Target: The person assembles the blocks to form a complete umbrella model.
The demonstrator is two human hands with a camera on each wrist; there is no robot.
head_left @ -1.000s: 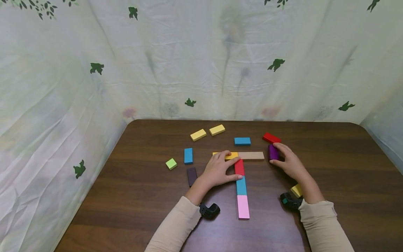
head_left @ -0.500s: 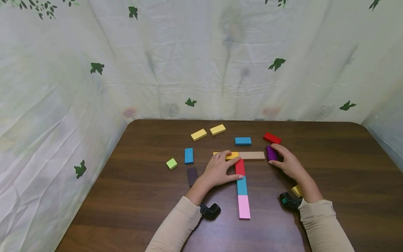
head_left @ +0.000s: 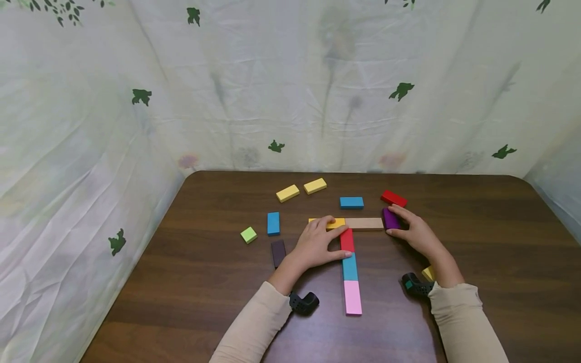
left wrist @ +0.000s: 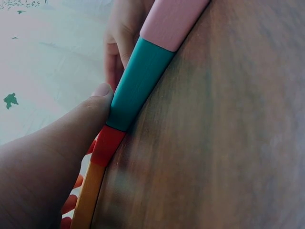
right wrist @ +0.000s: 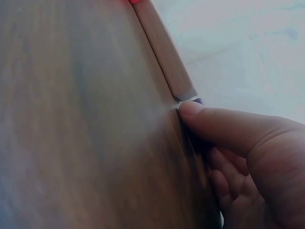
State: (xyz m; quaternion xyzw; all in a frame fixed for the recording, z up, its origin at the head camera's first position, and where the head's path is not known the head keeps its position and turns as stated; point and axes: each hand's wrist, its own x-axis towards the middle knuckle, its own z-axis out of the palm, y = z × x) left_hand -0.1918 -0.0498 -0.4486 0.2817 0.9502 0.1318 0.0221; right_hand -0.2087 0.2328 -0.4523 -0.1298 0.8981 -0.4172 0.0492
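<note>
On the table, an orange-yellow block point(head_left: 337, 223) and a tan block point(head_left: 364, 224) form a bar. A red block point(head_left: 347, 242), a blue block point(head_left: 350, 269) and a pink block point(head_left: 352, 297) run from it toward the person. The left hand point(head_left: 313, 245) rests over the orange-yellow and red blocks, thumb beside the red-blue joint. Between thumb and fingers, the right hand point(head_left: 419, 234) pinches a purple block point(head_left: 390, 219) at the tan block's right end. In the right wrist view the thumb mostly hides the purple block; whether the two blocks touch, I cannot tell.
Behind the bar lie two pale yellow blocks point(head_left: 288, 193), a blue block point(head_left: 351, 202) and a red block point(head_left: 394, 198). Leftward are another blue block point(head_left: 273, 223), a green block point(head_left: 248, 235) and a dark block point(head_left: 278, 253). A yellow block point(head_left: 428, 273) sits partly behind the right wrist.
The right hand has slid the purple block a little left, up to the tan block's end, tilting it slightly. The left hand keeps its place; the head view shifts slightly.
</note>
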